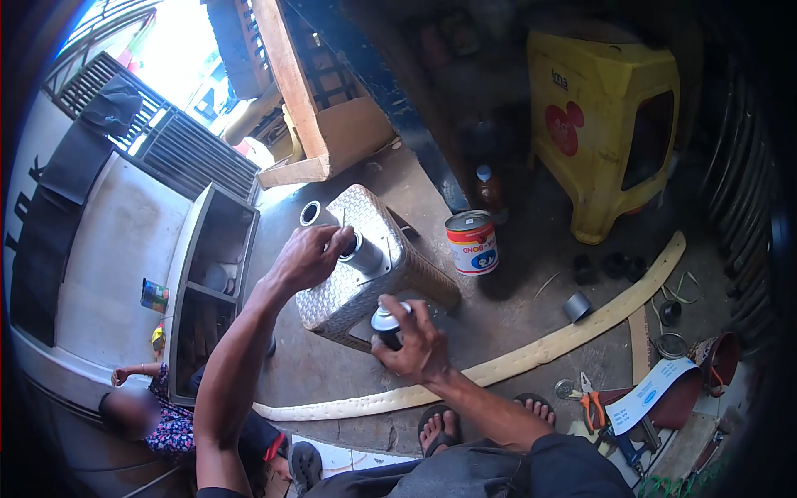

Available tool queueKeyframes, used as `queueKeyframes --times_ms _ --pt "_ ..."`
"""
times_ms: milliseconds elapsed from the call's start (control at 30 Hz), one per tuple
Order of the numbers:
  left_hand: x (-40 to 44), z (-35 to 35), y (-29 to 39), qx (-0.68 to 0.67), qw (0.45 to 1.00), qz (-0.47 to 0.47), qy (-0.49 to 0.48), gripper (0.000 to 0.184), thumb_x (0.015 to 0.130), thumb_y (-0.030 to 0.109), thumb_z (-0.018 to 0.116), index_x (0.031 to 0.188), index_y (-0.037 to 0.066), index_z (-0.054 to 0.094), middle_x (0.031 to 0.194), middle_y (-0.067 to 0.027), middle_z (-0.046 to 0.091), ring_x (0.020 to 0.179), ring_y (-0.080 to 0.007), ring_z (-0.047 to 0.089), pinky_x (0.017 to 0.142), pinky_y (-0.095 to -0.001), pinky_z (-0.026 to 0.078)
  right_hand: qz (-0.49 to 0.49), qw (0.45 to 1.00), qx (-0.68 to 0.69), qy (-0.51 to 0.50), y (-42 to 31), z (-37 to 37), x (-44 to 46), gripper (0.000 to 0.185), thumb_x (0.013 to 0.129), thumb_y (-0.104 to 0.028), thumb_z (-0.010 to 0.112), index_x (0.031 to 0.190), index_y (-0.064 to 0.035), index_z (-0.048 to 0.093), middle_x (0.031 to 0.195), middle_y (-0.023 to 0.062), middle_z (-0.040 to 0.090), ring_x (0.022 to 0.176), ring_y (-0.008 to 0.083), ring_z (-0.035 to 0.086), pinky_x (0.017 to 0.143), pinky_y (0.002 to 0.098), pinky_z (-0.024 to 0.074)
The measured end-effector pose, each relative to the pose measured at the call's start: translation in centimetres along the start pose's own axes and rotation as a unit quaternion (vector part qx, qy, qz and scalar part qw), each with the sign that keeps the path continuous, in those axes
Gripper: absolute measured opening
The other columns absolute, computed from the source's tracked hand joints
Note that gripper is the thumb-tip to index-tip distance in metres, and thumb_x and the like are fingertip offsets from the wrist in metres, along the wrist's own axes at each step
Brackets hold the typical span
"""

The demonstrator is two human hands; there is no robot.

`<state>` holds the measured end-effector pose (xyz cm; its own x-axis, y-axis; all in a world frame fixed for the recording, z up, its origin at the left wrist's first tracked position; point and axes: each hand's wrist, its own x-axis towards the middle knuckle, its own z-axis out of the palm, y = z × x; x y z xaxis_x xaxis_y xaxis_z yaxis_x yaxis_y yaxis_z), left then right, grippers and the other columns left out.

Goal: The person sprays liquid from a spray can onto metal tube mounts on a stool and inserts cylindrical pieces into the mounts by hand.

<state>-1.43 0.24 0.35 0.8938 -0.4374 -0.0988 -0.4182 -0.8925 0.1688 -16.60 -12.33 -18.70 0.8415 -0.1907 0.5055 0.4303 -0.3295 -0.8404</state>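
Observation:
A pale woven-pattern stool (361, 207) stands before me with two grey cylinders on its top. My left hand (309, 259) is closed above the nearer cylinder (365, 254), at its open end. A thin sliver shows above its fingertips; what they pinch is too small to make out. Beyond that hand is the other cylinder (315, 214), its round opening visible. My right hand (415, 344) is wrapped around a spray can (388, 322) with a pale top and dark body, held upright close to the stool's near side.
A red-and-white tin (471, 242) and a bottle (490, 191) stand right of the stool. A long cream strip (515, 353) curves over the floor near a loose grey ring (577, 306). Pliers (592, 402) lie lower right, a yellow stool (598, 124) behind. Another person (166, 415) sits left.

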Motion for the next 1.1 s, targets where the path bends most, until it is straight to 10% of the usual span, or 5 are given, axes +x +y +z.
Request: queueKeyframes --times_ms 300,400,700,800,1100 --pt "2.3 2.0 -1.5 0.033 0.992 0.006 -0.124 0.088 0.104 0.073 0.032 0.11 -0.004 0.074 0.084 -0.025 0.071 0.084 -0.0371 0.071 0.08 -0.0493 0.051 0.061 0.987 -0.044 0.143 3.7 -4.7 3.7 0.073 0.078 -0.026 0.081 0.145 -0.0157 0.054 0.113 0.0153 0.058 0.098 0.0367 0.068 0.079 0.0471 0.0605" --pt "3.4 1.7 -0.5 0.012 0.985 -0.14 -0.103 0.109 0.096 0.085 0.027 0.098 -0.014 0.073 0.087 -0.0314 0.069 0.085 -0.0375 0.071 0.082 -0.0517 0.05 0.067 0.983 -0.059 0.161 4.2 -5.5 4.3 0.076 0.078 -0.024 0.081 0.147 -0.0143 0.051 0.115 0.018 0.057 0.099 0.0375 0.066 0.083 0.0476 0.0593" --pt "3.1 -0.7 0.5 -0.063 0.974 -0.213 -0.047 0.089 0.099 0.077 0.04 0.088 -0.004 0.074 0.071 -0.0153 0.066 0.062 -0.022 0.064 0.059 -0.04 0.049 0.047 0.964 -0.065 0.253 6.0 -6.0 6.6 0.074 0.078 -0.021 0.08 0.146 -0.0112 0.051 0.115 0.0183 0.057 0.102 0.0369 0.064 0.089 0.0479 0.0565" --pt "1.9 -2.8 0.1 -0.027 0.974 -0.227 -0.002 0.086 0.101 0.076 0.037 0.114 0.001 0.078 0.095 -0.0156 0.079 0.093 -0.0301 0.075 0.088 -0.0415 0.054 0.036 0.968 -0.066 0.24 5.8 -4.9 6.4 0.074 0.078 -0.022 0.081 0.145 -0.0116 0.051 0.115 0.017 0.057 0.098 0.0348 0.065 0.083 0.0461 0.0581" --pt "0.0 -3.5 -1.0 0.025 0.979 -0.2 0.042 0.082 0.102 0.073 0.035 0.113 0.005 0.079 0.105 -0.0143 0.08 0.103 -0.0312 0.074 0.094 -0.042 0.054 0.028 0.997 0.022 0.065 0.1 1.5 2.6 0.067 0.079 -0.029 0.081 0.141 -0.0188 0.057 0.111 0.016 0.058 0.093 0.0364 0.069 0.072 0.048 0.0605"
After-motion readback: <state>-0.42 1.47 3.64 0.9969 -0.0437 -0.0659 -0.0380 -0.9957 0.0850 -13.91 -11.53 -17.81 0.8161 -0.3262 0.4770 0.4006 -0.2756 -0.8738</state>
